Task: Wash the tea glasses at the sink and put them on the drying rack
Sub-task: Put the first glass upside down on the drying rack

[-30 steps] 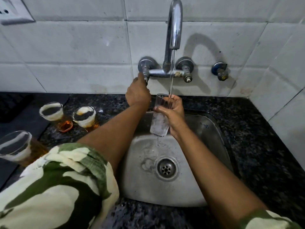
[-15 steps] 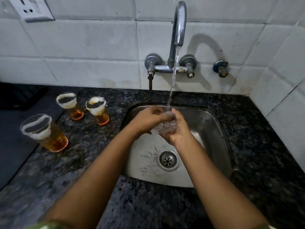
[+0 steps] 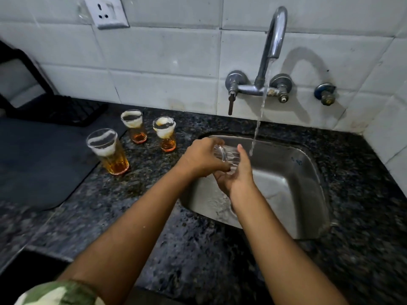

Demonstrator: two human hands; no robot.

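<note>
A clear tea glass (image 3: 229,155) lies tilted on its side between both hands, over the left part of the steel sink (image 3: 293,172). My left hand (image 3: 202,158) wraps its open end, and my right hand (image 3: 239,175) cups it from below and the right. Water runs from the tap (image 3: 274,38) just to the right of the glass. Three dirty glasses with amber tea and foam stand on the counter to the left: a near one (image 3: 108,151), a far left one (image 3: 134,125) and one closest to the sink (image 3: 165,133).
A dark mat (image 3: 39,159) covers the counter at the left, with a black rack (image 3: 55,108) behind it. The speckled granite counter (image 3: 198,249) surrounds the sink. A wall socket (image 3: 106,11) sits above, and a separate valve (image 3: 324,93) is at the right of the tap.
My left hand left the tap handle and joined the right hand on the glass. Both hands carried the glass left, out of the stream, and tipped it sideways. The view shifted left.
</note>
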